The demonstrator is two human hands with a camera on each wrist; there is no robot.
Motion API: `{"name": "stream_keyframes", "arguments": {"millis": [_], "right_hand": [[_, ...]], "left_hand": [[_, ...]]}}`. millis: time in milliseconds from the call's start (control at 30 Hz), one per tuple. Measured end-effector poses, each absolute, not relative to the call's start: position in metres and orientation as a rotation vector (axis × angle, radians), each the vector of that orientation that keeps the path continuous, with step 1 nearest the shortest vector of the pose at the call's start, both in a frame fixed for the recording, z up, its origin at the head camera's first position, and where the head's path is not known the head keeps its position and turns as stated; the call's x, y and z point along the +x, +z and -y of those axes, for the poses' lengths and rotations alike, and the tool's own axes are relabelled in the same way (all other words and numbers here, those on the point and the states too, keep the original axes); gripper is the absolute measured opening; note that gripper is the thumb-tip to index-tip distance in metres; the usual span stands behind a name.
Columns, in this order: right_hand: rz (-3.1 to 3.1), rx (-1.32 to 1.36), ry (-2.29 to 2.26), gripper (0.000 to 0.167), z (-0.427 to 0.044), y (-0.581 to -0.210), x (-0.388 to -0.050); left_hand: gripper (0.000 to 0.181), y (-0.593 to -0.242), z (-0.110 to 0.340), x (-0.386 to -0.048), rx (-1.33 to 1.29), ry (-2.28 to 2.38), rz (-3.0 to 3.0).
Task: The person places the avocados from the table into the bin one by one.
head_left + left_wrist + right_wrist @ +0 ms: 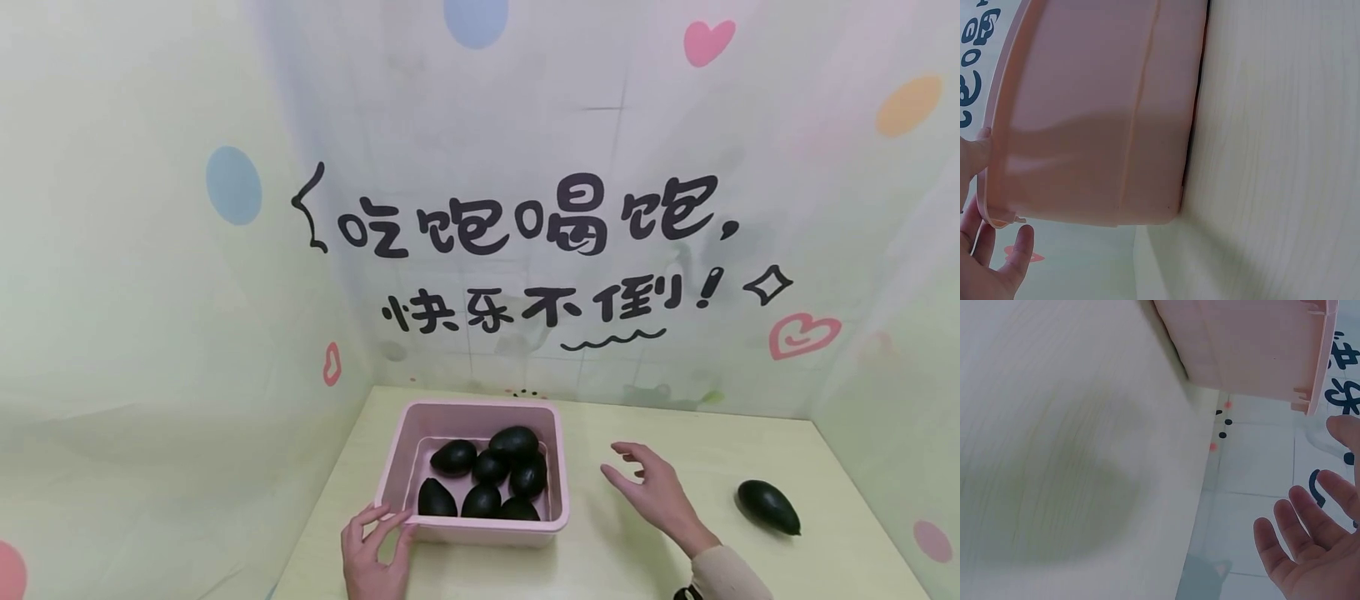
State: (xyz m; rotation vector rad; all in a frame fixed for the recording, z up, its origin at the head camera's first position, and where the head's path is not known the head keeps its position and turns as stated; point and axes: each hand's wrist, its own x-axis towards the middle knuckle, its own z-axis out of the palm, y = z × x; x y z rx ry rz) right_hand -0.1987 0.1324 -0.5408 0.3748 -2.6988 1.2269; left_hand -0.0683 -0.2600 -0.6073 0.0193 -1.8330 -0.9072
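Observation:
A pink plastic bin (487,533) stands on the table with several dark, glossy avocados (513,444) lying inside it. My left hand (377,554) holds the bin's front left corner, its thumb on the front rim and its fingers round the side. In the left wrist view, the left hand (991,262) shows at the rim beside the bin's outer wall (1085,125). To the right of the bin, my right hand (656,496) hovers over the table, fingers spread and lightly bent, holding nothing. The right wrist view shows that hand (1316,550) with its palm bare, apart from the bin (1254,350).
One more avocado (768,507) lies alone on the table's right side, beyond the right hand. The pale wooden table (600,567) meets a printed backdrop (525,125) with black lettering at its far edge, and similar sheets hang on both sides.

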Motion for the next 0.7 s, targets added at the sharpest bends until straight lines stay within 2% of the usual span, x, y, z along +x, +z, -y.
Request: {"name": "stream_keyframes", "arguments": {"millis": [233, 700], "right_hand": [[2.715, 0.347, 1.213, 0.044, -0.140, -0.544, -0.199], [2.738, 0.316, 1.202, 0.045, -0.152, -0.550, -0.201]], "left_hand": [[0.036, -0.608, 0.261, -0.069, 0.012, -0.898, 1.828], [0.028, -0.607, 0.261, -0.070, -0.016, -0.898, 1.809]]}}
